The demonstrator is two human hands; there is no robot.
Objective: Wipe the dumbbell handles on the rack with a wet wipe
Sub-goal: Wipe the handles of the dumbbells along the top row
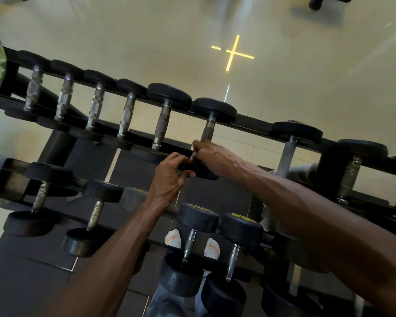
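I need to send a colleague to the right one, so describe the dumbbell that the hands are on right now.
Start at the black rack and take its top row. Count from the left end to the sixth dumbbell, just before the empty gap in that row. It is the only one with hands on it: the right hand is at the near end of its handle and the left hand holds its near head.
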